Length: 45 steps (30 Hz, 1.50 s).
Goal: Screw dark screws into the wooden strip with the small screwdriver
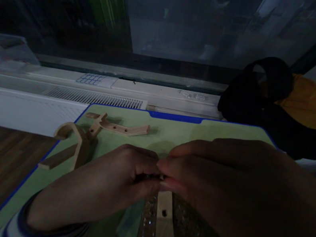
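My left hand [124, 175] and my right hand [219, 185] meet over the middle of the table. Their fingers are closed and pressed together at the tips. Between them shows a tiny light bit [162, 177], too small and dark to name. Just below the fingertips is a wooden strip [166, 233] with one dark hole. It lies over a shiny brown package [148, 224] that looks bubble-wrapped; my right hand hides part of it. Left of my left hand, several curved and straight wooden pieces [81, 144] stand and lie together, some with holes.
The green tabletop [197, 139] has a blue edge. Behind it runs a white sill with a radiator grille [97, 98] and a checked paper [96, 80]. A clear plastic container [3, 52] stands at far left. Black and orange cloth [270, 97] lies at the right. The room is dim.
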Motion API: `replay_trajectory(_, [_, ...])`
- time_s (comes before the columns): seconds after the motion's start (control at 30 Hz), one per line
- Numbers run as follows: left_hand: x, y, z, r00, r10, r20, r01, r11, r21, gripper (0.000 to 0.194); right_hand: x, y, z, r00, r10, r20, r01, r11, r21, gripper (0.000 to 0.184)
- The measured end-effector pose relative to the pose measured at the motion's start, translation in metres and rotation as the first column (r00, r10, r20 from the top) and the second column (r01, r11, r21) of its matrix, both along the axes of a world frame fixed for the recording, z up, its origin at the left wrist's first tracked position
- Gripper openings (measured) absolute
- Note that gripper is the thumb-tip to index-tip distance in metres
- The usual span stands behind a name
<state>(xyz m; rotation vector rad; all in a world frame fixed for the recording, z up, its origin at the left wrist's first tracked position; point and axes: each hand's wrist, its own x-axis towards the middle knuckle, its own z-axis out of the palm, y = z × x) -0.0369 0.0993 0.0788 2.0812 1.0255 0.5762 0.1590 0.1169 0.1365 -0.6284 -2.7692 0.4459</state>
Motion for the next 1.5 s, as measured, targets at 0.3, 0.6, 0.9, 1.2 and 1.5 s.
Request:
replay_trajectory(0.3, [0.0, -0.003, 0.004, 0.987, 0.106, -0.124, -0.103, 0.994, 0.028, 0.011, -0.002, -0.002, 0.005, 0.996, -0.055, 0.067, 0.047, 0.992, 0.114, 0.018])
replay_trajectory(0.6, [0.0, -0.001, 0.002, 0.993, 0.113, -0.044, -0.113, 0.994, 0.01, 0.01, 0.007, -0.008, -0.008, 0.988, -0.025, -0.15, 0.048, 0.987, 0.153, 0.025])
replay_trajectory(0.9, [0.001, 0.001, 0.0, 1.0, 0.006, -0.008, -0.006, 1.0, -0.006, 0.028, 0.0, 0.0, 0.006, 1.0, -0.012, -0.029, 0.011, 1.0, -0.014, 0.021])
replay_trajectory(1.2, [-0.001, -0.002, 0.004, 0.991, 0.102, -0.091, -0.1, 0.995, 0.025, 0.009, -0.007, -0.002, -0.003, 0.997, -0.066, 0.04, 0.059, 0.985, 0.16, 0.007])
replay_trajectory(1.5, [0.0, 0.001, 0.001, 0.997, 0.076, -0.014, -0.076, 0.996, -0.04, 0.01, 0.001, -0.005, -0.002, 0.998, -0.012, -0.063, 0.015, 0.998, 0.055, 0.026])
